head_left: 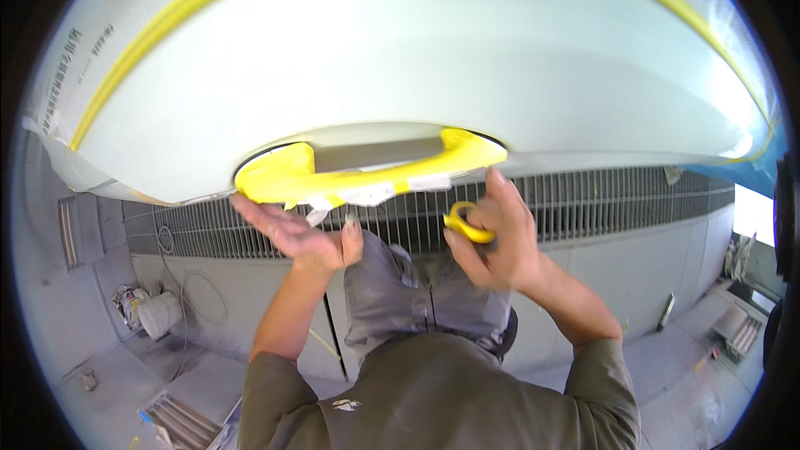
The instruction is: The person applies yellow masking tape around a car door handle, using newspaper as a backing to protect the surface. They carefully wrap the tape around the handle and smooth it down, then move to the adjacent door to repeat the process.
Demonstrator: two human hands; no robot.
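The right hand grips a yellow tape roll; the left hand, palm up, thumb spread, meets the left end of the taped handle, near the white panel's lower edge. Even fingertip pressure should seat it best.

One door at twelve o'clock, one handle, one tape roll at four, two hands at eight and four.
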